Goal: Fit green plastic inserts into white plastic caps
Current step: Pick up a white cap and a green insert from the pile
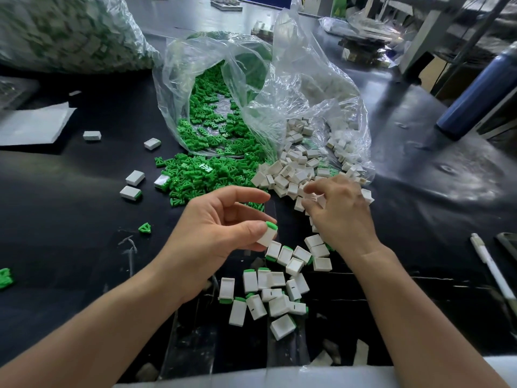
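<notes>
My left hand [221,225] pinches a white cap with a green insert in it [268,234], held above the black table [70,242]. My right hand [335,211] reaches into the spilled pile of empty white caps [291,175], fingers curled over a few of them; whether it grips one is hidden. Loose green inserts [195,175] spill from a clear bag [218,88] just beyond my left hand. A heap of fitted caps [277,289] lies near me between my forearms.
A second clear bag [330,107] holds more white caps. A big bag of finished pieces [70,32] sits at the far left. A blue bottle [475,96] stands at the right, a white pen [489,267] near the right edge. Stray caps [134,177] dot the left.
</notes>
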The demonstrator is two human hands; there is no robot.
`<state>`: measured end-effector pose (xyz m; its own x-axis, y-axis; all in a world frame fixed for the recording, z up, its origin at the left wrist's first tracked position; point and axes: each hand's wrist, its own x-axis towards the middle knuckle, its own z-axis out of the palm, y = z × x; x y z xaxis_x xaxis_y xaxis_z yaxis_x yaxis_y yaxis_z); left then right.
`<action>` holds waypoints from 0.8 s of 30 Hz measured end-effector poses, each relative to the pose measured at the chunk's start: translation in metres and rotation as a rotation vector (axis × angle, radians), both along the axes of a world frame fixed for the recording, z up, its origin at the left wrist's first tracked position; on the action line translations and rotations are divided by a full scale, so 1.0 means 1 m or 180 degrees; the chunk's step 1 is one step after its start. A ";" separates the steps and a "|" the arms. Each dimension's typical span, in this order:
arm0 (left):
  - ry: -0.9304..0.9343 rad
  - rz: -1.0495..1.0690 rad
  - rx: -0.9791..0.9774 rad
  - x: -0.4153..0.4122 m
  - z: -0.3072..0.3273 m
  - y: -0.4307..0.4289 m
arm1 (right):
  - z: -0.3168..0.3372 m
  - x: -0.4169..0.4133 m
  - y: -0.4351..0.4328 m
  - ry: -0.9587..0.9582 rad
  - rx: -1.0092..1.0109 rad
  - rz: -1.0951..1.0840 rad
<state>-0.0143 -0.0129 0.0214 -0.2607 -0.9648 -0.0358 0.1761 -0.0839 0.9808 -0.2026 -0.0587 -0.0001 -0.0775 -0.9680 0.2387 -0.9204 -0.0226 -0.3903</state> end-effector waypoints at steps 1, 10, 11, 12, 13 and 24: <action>-0.0012 -0.0021 -0.0010 0.000 0.000 0.000 | 0.000 0.001 0.000 0.0034 0.0014 0.0004; -0.0598 -0.0722 -0.0058 -0.003 -0.003 0.005 | -0.003 0.001 -0.003 0.0073 0.0060 0.0167; -0.0634 -0.0600 -0.0049 -0.002 -0.004 0.004 | -0.003 0.001 -0.004 0.0047 0.0009 0.0185; -0.0641 -0.0457 -0.0029 -0.001 -0.004 0.002 | -0.003 0.001 -0.004 -0.0010 -0.0089 0.0196; -0.0643 -0.0308 -0.0014 -0.001 -0.004 0.001 | -0.003 0.001 -0.004 -0.0113 -0.0207 0.0195; -0.0749 0.0432 -0.0217 0.003 -0.004 -0.005 | 0.007 0.036 0.020 -0.2997 0.1102 0.1490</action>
